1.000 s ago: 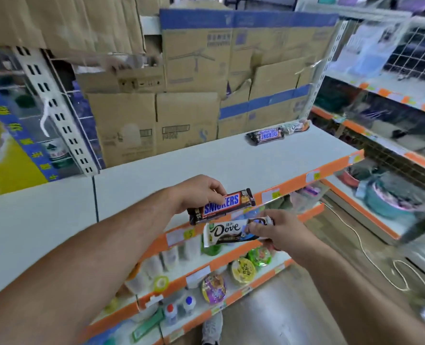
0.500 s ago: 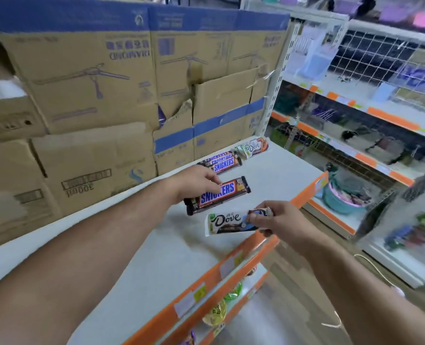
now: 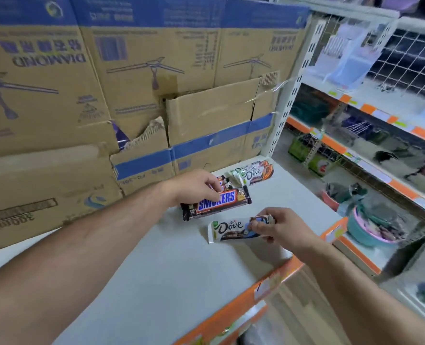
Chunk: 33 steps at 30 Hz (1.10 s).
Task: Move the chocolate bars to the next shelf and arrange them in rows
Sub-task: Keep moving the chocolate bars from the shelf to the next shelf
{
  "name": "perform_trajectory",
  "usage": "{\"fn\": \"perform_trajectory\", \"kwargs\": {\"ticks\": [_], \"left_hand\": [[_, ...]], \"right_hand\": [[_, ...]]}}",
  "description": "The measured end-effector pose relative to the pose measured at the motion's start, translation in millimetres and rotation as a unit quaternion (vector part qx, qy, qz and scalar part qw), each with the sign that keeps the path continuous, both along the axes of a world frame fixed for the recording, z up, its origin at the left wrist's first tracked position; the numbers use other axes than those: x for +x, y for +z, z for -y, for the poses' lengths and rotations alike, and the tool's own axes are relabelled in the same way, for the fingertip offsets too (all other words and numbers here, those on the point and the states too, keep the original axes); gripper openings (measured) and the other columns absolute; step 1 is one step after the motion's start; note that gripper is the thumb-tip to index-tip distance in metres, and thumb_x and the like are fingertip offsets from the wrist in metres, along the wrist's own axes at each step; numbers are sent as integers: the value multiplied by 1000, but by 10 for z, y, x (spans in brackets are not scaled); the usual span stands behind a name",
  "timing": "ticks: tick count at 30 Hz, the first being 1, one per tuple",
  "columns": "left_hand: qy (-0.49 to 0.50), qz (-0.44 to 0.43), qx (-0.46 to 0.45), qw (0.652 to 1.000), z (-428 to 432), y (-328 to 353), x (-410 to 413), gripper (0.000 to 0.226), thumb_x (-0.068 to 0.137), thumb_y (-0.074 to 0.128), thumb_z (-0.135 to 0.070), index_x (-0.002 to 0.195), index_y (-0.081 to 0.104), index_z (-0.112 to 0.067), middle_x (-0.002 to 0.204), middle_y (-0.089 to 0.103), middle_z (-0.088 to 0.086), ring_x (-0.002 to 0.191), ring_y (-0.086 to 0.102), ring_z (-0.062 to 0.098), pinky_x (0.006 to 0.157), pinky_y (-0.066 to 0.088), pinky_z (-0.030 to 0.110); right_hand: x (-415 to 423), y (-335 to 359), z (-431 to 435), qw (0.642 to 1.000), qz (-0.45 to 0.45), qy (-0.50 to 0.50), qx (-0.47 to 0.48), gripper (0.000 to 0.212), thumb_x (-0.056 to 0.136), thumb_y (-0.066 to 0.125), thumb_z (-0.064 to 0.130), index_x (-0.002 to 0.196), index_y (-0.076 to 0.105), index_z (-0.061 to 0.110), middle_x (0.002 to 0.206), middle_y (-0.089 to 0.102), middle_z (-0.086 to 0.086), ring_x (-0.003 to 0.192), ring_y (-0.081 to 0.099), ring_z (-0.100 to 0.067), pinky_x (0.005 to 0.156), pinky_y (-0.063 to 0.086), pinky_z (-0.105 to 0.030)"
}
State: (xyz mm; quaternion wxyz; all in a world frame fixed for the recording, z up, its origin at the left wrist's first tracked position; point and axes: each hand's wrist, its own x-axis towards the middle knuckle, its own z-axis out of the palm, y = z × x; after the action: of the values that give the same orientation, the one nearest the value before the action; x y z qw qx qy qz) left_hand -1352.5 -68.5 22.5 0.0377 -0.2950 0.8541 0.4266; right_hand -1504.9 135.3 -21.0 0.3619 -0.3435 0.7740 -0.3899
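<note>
Colours in view
The Snickers bar [image 3: 216, 204] is wrapped in dark brown, lettered white on blue; the nearer Dove bar [image 3: 227, 231] is coloured white and blue, the farther Dove bar [image 3: 255, 172] white and orange; the shelf [image 3: 181, 270] is edged orange, the cardboard boxes [image 3: 206, 115] banded blue.

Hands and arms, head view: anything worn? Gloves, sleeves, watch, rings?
Nothing worn that shows. The left hand and right hand are bare, with no gloves. The left forearm and right forearm are bare up to the frame edge, so no sleeve is in view. No watch, band or ring shows on the wrists or visible fingers.
</note>
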Motion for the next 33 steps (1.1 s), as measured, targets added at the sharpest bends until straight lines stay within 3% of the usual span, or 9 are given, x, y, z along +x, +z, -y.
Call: {"fn": "perform_trajectory", "kwargs": {"ticks": [2, 4, 8, 11, 14, 20, 26, 33], "left_hand": [[15, 8, -11, 1000, -10, 10, -156, 8, 84, 72, -28, 91, 70, -33, 86, 67, -12, 77, 61, 10, 67, 46, 28], [42, 13, -10, 999, -45, 20, -298, 9, 84, 72, -27, 88, 69, -34, 85, 66, -12, 80, 61, 12, 74, 46, 30], [76, 51, 2, 996, -171, 38, -531, 10, 86, 71, -22, 94, 70, -29, 84, 67, -12, 79, 60, 10, 76, 45, 27], [98, 61, 17, 993, -274, -2, -665, 9, 86, 70, -22, 90, 70, -30, 82, 70, -13, 76, 61, 8, 74, 48, 29], [135, 71, 24, 988, -398, -40, -758, 9, 87, 70, -21, 91, 69, -28, 79, 67, -16, 72, 58, 4, 65, 44, 22], [189, 103, 43, 976, -502, -105, -798, 11, 88, 70, -23, 94, 68, -31, 87, 68, -12, 80, 59, 9, 69, 44, 24], [220, 103, 52, 969, -540, -182, -766, 11, 87, 70, -23, 93, 68, -32, 85, 69, -11, 84, 61, 11, 78, 50, 31], [238, 115, 50, 963, -621, -214, -705, 10, 85, 72, -28, 93, 69, -35, 92, 71, -7, 85, 63, 16, 73, 48, 30]], "right_hand": [[-323, -44, 98, 1000, 1, 8, -9, 11, 82, 77, 18, 79, 70, 10, 58, 60, -1, 53, 49, -15, 52, 40, -26], [-648, -77, 210, 1000, -2, 11, -21, 12, 81, 78, 17, 78, 68, 10, 57, 59, 1, 52, 47, -16, 50, 37, -25], [-1229, -139, 445, 995, -94, 24, -23, 15, 79, 79, 25, 78, 66, 17, 66, 63, 3, 54, 52, -12, 45, 35, -19], [-1536, -177, 634, 985, -165, 46, -24, 15, 79, 78, 32, 82, 66, 24, 78, 67, 5, 74, 61, -18, 56, 42, -27], [-1681, -191, 768, 976, -202, 71, -25, 17, 81, 76, 35, 87, 62, 27, 79, 61, 10, 78, 57, -18, 56, 35, -24], [-1781, -302, 896, 954, -286, 82, -25, 31, 83, 70, 45, 106, 64, 24, 106, 61, -2, 98, 59, -26, 75, 48, -35], [-1783, -374, 888, 950, -301, 64, -41, 34, 84, 68, 45, 107, 59, 23, 109, 53, -4, 98, 59, -28, 74, 47, -36], [-1830, -365, 887, 955, -284, 66, -46, 36, 85, 69, 41, 111, 57, 19, 112, 52, -6, 99, 57, -28, 76, 46, -37]]}}
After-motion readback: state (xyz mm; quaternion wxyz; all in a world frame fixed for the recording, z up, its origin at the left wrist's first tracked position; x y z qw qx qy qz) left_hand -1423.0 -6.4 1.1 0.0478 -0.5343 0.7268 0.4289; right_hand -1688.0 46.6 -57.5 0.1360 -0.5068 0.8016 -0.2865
